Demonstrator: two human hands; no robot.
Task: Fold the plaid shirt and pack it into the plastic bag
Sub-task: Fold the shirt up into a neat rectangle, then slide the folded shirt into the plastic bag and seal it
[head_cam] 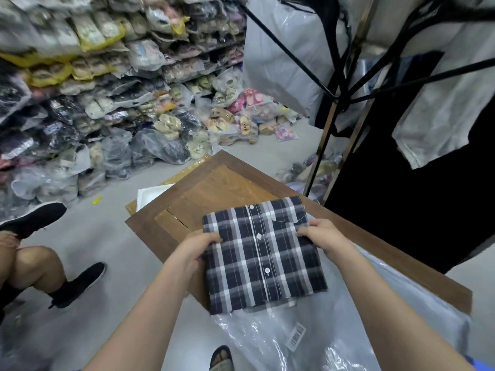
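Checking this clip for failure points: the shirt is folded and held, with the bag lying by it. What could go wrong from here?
1. The left hand and right hand both grip the shirt, so neither is free to open the bag. The shirt may snag at its mouth.
2. An under layer pokes out at the shirt's near edge, so the fold may slip apart.

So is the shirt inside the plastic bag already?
No, the left hand and right hand grip the plaid shirt outside the plastic bag, which lies partly under it.
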